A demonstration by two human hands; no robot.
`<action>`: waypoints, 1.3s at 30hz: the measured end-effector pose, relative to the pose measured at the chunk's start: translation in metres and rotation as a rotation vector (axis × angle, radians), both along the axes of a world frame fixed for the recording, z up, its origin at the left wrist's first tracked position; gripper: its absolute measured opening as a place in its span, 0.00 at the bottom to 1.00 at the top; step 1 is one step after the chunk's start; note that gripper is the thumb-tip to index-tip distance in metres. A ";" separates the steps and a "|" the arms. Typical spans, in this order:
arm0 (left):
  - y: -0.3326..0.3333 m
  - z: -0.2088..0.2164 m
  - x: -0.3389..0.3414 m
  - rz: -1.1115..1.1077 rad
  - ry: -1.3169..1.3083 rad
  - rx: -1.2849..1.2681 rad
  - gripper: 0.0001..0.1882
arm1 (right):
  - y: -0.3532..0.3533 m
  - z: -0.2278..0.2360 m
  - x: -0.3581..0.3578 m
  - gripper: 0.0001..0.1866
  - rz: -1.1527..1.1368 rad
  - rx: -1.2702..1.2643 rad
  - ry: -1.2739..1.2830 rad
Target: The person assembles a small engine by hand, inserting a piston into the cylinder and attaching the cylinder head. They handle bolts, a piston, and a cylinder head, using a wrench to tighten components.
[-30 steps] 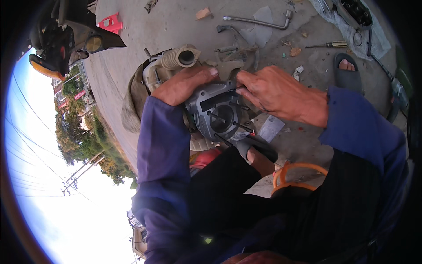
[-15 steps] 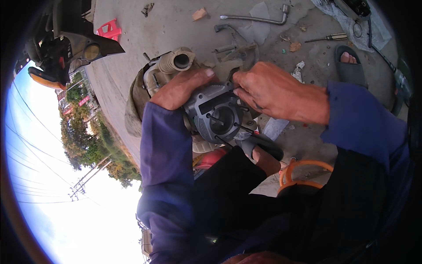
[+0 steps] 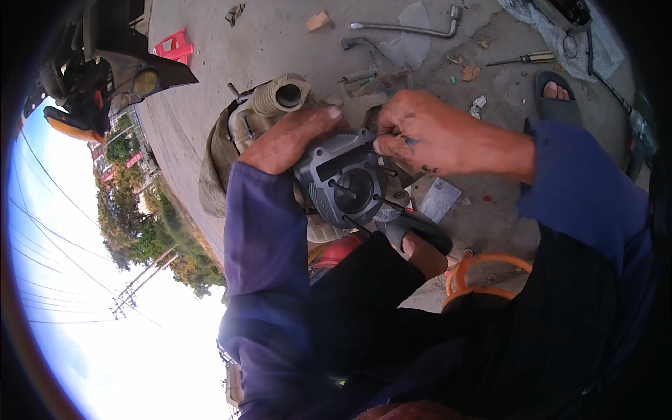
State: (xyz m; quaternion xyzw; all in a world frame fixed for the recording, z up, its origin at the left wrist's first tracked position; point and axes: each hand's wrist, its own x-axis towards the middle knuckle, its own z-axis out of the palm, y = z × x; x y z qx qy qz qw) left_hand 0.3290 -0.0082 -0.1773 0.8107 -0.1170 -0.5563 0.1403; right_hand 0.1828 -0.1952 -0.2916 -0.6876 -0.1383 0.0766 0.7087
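Concrete ground (image 3: pixel 301 56) spreads beneath everything, littered with parts. Near its middle sits a small engine (image 3: pixel 243 127) with a tan casing, a grey-brown cloth (image 3: pixel 215 175) lying against its left side. On the engine's near side is the grey cylinder block (image 3: pixel 324 196), between the two hands, its bore and dark studs turned toward the wearer. The right hand (image 3: pixel 427 133) is at the block's upper-right corner, thumb and fingers pressed together; whether something small sits between them cannot be made out. The left hand (image 3: pixel 294 136) lies across the block's upper-left edge, thumb stretched along it, fingers hidden behind; how tightly they close, I cannot tell. Left of the block's top, a ribbed tan duct (image 3: pixel 269 101) points its round mouth upward. Farther off lie an L-shaped socket wrench (image 3: pixel 413 30), a screwdriver (image 3: pixel 537 57) right of it, and a broken orange-brown chunk (image 3: pixel 318 22) to its left.
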 end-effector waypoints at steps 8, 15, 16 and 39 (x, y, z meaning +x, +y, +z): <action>0.002 -0.003 0.000 0.066 0.010 0.012 0.29 | -0.001 -0.006 0.002 0.18 -0.006 -0.020 -0.131; 0.005 -0.004 -0.001 0.078 0.009 -0.012 0.29 | -0.011 0.006 0.003 0.18 0.057 -0.042 -0.092; 0.006 -0.006 0.000 0.082 0.012 -0.017 0.28 | -0.012 0.007 0.003 0.18 0.065 -0.055 -0.084; -0.005 0.003 -0.001 0.036 -0.033 0.036 0.31 | -0.028 0.003 0.005 0.13 0.105 -0.164 -0.137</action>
